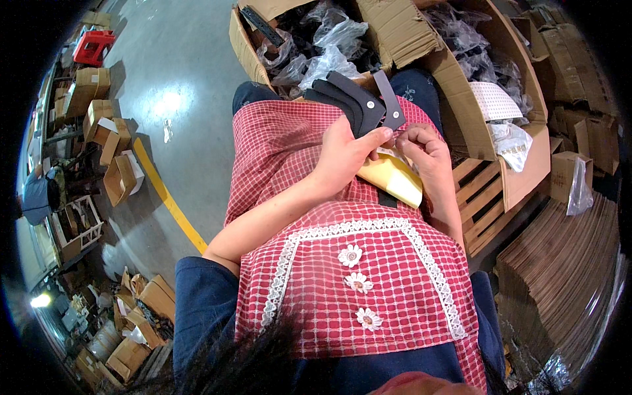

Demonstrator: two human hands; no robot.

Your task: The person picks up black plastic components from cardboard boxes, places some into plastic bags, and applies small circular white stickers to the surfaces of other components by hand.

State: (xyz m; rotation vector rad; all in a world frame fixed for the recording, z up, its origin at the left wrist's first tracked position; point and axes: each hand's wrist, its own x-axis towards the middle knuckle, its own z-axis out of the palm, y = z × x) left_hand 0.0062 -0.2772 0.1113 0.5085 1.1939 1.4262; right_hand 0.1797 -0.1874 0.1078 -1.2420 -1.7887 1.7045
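My left hand (pixel 349 153) is closed, its thumb pressed along the lower end of several dark, angled strips (pixel 352 105) that fan out over my lap. One grey strip (pixel 388 99) stands up beside them. Small white round dots show on the strips. Close by, my right hand (pixel 426 155) has its fingertips pinched together near the left thumb; what lies between them is too small to tell. A yellow curled sheet (pixel 395 178) with a paler end rests in my lap under both hands, partly hidden by them.
Ahead stands an open carton (pixel 247 56) with dark pieces in clear plastic bags. To its right is another open carton (pixel 526 164) on a wooden pallet (pixel 484 197). Flattened cardboard (pixel 559 257) is stacked at right. Boxes (pixel 118 178) and a yellow floor line (pixel 164 197) lie left.
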